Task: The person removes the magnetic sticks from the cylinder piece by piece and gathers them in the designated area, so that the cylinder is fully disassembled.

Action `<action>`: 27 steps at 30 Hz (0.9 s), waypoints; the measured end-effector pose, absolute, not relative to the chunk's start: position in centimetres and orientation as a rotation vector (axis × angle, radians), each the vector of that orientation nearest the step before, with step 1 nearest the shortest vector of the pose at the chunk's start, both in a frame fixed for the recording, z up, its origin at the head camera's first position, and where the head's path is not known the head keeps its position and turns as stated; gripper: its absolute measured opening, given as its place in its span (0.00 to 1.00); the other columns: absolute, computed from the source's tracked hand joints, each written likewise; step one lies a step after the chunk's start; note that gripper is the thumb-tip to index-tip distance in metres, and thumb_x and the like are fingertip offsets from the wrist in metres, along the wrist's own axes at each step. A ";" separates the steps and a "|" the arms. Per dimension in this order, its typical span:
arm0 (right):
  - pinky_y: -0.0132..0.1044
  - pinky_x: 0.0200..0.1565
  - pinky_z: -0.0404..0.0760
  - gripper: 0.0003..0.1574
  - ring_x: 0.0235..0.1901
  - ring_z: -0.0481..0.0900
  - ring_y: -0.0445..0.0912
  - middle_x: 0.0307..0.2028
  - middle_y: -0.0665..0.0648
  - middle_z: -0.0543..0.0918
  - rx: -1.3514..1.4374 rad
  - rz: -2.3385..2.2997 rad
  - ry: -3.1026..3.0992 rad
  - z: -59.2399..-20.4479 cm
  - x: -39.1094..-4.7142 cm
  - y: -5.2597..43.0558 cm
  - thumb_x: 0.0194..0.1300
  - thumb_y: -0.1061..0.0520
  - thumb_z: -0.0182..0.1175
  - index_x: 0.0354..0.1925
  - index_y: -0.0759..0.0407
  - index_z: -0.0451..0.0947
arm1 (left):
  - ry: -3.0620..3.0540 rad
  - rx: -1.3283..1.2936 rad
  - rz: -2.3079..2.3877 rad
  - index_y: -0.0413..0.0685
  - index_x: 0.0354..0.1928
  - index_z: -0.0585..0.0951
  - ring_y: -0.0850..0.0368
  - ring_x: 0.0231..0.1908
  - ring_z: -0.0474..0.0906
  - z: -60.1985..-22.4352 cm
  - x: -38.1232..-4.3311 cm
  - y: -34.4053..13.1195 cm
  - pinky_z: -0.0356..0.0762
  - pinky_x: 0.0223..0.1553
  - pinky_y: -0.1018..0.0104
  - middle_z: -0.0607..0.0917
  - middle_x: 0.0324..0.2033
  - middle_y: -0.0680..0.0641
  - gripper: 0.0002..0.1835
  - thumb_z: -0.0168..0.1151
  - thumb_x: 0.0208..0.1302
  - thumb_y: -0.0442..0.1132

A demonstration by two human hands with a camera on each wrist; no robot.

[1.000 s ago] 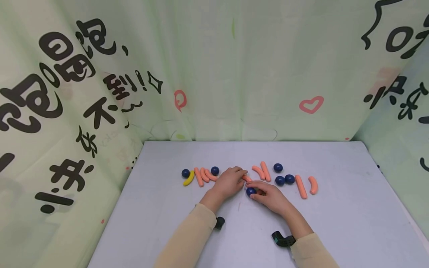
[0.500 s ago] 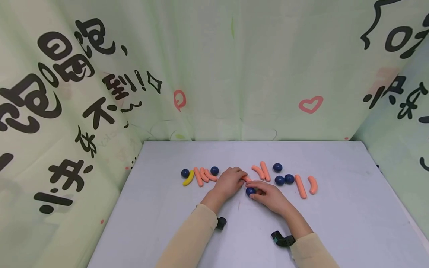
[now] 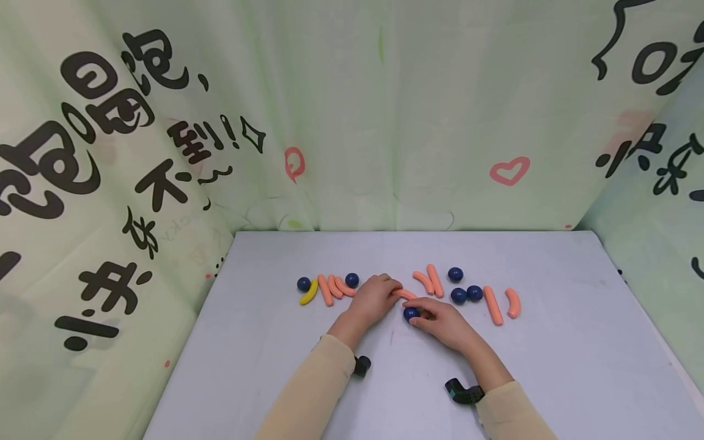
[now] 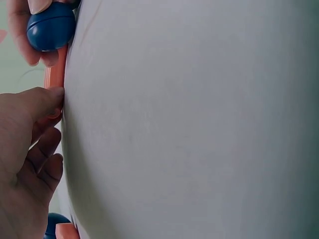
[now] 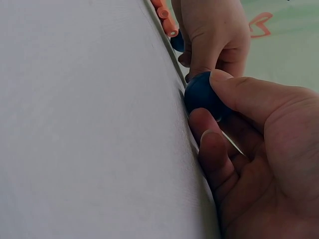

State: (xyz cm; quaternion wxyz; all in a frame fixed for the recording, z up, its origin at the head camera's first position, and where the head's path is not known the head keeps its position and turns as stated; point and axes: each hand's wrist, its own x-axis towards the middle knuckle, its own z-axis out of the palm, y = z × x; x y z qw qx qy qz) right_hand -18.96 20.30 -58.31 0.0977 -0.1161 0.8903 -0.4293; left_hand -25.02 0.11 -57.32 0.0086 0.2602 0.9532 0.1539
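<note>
In the head view my left hand [image 3: 376, 300] pinches a curved orange stick [image 3: 406, 294] on the table, between thumb and fingers. That stick also shows in the left wrist view as an orange piece [image 4: 55, 74] reaching toward the other hand. Just to its right, my right hand [image 3: 442, 322] holds a dark blue ball [image 3: 410, 314] between thumb and fingers. The right wrist view shows this blue ball [image 5: 203, 94] close up, low against the table surface. Part of the orange stick is covered by my left fingers.
Left of the hands lie a yellow curved piece [image 3: 310, 293], a blue ball [image 3: 304, 284], another blue ball [image 3: 352, 280] and several orange sticks [image 3: 326, 290]. To the right are more blue balls [image 3: 459, 296] and orange sticks [image 3: 493, 305]. A printed curtain [image 3: 352, 122] surrounds the white table [image 3: 577, 366].
More of the curved orange stick shows between my hands now, and it lies at a flatter slant. My right hand and the blue ball stay in nearly the same place.
</note>
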 end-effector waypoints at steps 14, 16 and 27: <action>0.35 0.36 0.72 0.22 0.32 0.74 0.42 0.32 0.45 0.79 -0.336 -1.246 2.653 -58.2 -19.1 20.3 0.63 0.45 0.67 0.56 0.31 0.79 | 3.000 0.660 0.586 0.58 0.55 0.83 0.58 0.51 0.79 -56.1 -24.9 -1.1 0.78 0.54 0.64 0.83 0.49 0.55 0.16 0.58 0.71 0.53; 0.35 0.36 0.73 0.22 0.31 0.74 0.42 0.30 0.45 0.79 -0.341 -1.240 2.658 -58.1 -19.1 20.3 0.64 0.45 0.67 0.56 0.32 0.79 | 2.996 0.606 0.641 0.59 0.55 0.83 0.58 0.52 0.78 -55.7 -24.8 -1.7 0.78 0.55 0.63 0.82 0.50 0.56 0.16 0.58 0.71 0.53; 0.35 0.36 0.73 0.23 0.32 0.74 0.43 0.32 0.46 0.79 -0.311 -1.247 2.644 -58.1 -19.0 20.3 0.64 0.46 0.67 0.57 0.32 0.79 | 3.022 0.311 0.947 0.60 0.54 0.82 0.60 0.44 0.76 -53.9 -24.9 -6.9 0.76 0.47 0.62 0.81 0.47 0.57 0.16 0.59 0.70 0.54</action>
